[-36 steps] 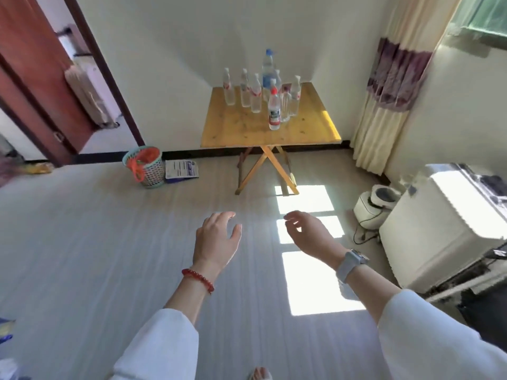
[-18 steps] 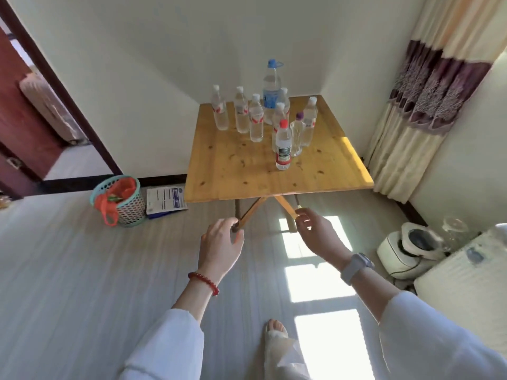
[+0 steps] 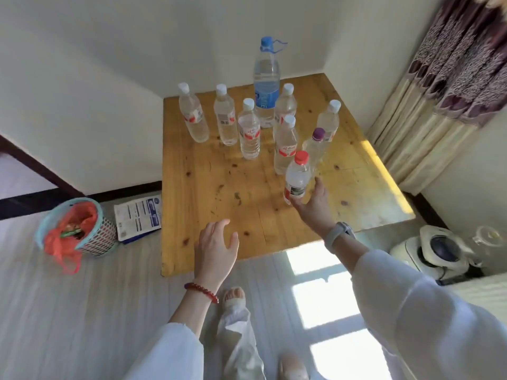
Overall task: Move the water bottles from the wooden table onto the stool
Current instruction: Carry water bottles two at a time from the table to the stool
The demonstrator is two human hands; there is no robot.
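Observation:
Several clear water bottles stand on the wooden table. A tall blue-capped bottle is at the back, white-capped ones are in the middle, and a purple-capped bottle stands right of them. Nearest to me is the small red-capped bottle. My right hand grips its lower part, thumb on the near side and fingers behind. My left hand hovers over the table's front edge with fingers spread, holding nothing. No stool is in view.
A teal basket with an orange bag stands on the floor left of the table, beside a printed packet. A white appliance sits on the floor at the right. Curtains hang behind the table's right side.
I have walked up to the table. My right hand has reached forward and closed round the red-capped bottle. My left hand has risen over the table's front edge.

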